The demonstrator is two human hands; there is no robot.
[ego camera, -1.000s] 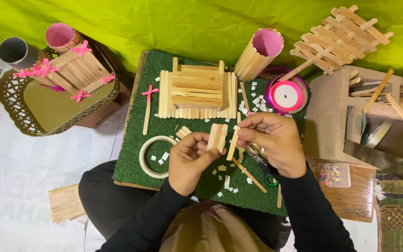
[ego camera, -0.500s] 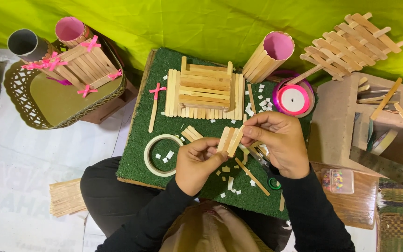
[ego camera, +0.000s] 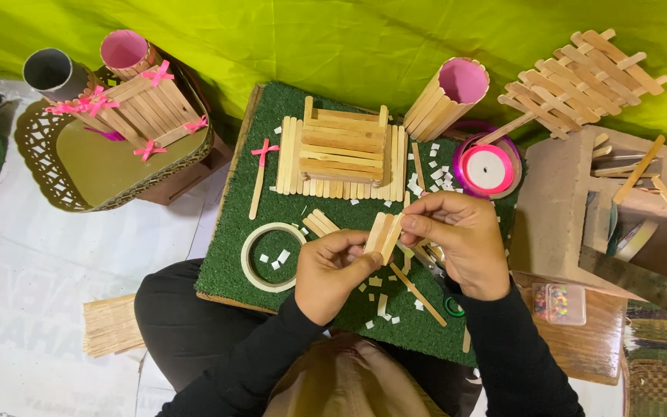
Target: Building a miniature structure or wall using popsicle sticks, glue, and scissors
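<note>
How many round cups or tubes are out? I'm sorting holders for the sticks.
3. A grey tube and a pink cup stand at top left by the gold tray; a stick-clad, pink-lined cup leans behind the green mat.

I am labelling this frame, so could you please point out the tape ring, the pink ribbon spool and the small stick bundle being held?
tape ring [ego camera: 250, 249]: head view, left rim of the ring.
pink ribbon spool [ego camera: 487, 168]: head view, white hub.
small stick bundle [ego camera: 384, 233]: head view, middle of the sticks.
</note>
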